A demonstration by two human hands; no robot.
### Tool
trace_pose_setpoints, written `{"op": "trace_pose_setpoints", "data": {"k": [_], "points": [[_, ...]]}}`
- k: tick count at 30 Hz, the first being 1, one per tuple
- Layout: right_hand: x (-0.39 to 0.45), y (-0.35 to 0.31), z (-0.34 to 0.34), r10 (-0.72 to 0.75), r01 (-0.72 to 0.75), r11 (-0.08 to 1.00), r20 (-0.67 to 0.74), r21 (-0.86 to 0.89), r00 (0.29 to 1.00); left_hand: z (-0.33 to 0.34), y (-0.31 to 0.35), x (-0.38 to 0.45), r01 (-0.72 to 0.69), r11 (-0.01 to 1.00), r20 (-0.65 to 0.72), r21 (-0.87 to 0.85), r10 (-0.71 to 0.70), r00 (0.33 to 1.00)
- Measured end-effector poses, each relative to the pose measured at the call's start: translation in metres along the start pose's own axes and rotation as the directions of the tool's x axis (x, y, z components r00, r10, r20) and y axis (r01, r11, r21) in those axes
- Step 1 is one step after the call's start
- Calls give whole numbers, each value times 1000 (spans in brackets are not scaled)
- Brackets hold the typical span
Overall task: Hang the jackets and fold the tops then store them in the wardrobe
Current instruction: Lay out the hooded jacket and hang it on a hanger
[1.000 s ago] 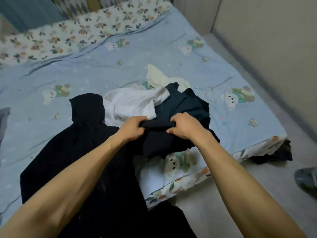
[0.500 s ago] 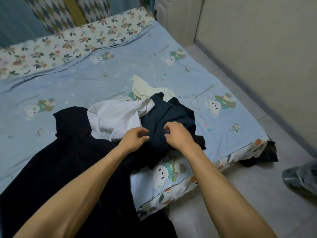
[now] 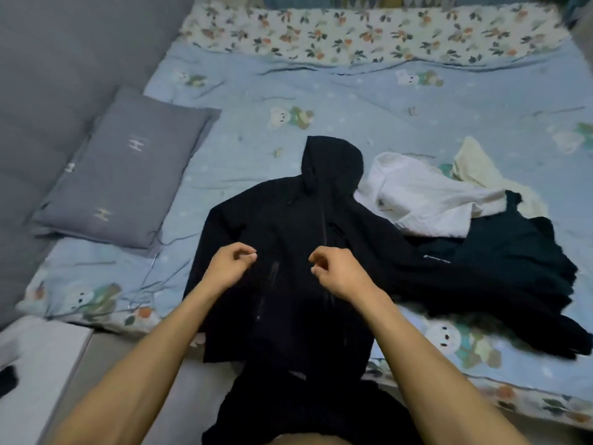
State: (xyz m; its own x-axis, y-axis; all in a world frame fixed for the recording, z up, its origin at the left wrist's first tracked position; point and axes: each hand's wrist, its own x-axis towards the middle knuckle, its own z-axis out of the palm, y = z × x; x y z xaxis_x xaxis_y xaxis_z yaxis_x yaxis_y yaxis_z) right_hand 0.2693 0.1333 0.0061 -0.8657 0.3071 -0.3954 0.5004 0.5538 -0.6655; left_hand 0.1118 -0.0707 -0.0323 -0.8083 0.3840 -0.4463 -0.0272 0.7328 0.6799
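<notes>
A black hooded jacket (image 3: pixel 288 226) lies flat on the bed, hood pointing away, its hem hanging over the near edge. My left hand (image 3: pixel 229 268) and my right hand (image 3: pixel 337 271) hover just above its chest, either side of the zip, fingers loosely curled and holding nothing. To the right lies a crumpled white top (image 3: pixel 423 197), with a cream garment (image 3: pixel 478 168) behind it. A dark teal top (image 3: pixel 513 248) is heaped beside the jacket's right sleeve.
The bed has a light blue bear-print sheet (image 3: pixel 353 101) with a floral border at the far side. A grey pillow (image 3: pixel 125 168) rests at the left against a grey padded headboard (image 3: pixel 64 59). Pale floor and a white ledge (image 3: pixel 41 354) show at bottom left.
Both hands let go of the dark teal top and moved left over the black jacket. My view swung left, bringing the pillow and headboard in.
</notes>
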Motion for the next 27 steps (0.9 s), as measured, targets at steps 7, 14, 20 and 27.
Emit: {"op": "trace_pose_setpoints", "data": {"k": [7, 14, 20, 27], "points": [[60, -108, 125, 120, -119, 993, 90, -11, 989, -81, -173, 54, 301, 947, -51, -116, -308, 950], [92, -152, 192, 242, -242, 970, 92, -19, 966, -78, -253, 100, 436, 894, 104, -99, -426, 898], [117, -172, 215, 314, -313, 949, 51, -33, 948, -83, -255, 112, 324, 935, 140, -145, -305, 942], [171, -224, 225, 201, -199, 979, 32, -40, 979, -207, -221, 123, -249, 955, 24, 162, 248, 968]]}}
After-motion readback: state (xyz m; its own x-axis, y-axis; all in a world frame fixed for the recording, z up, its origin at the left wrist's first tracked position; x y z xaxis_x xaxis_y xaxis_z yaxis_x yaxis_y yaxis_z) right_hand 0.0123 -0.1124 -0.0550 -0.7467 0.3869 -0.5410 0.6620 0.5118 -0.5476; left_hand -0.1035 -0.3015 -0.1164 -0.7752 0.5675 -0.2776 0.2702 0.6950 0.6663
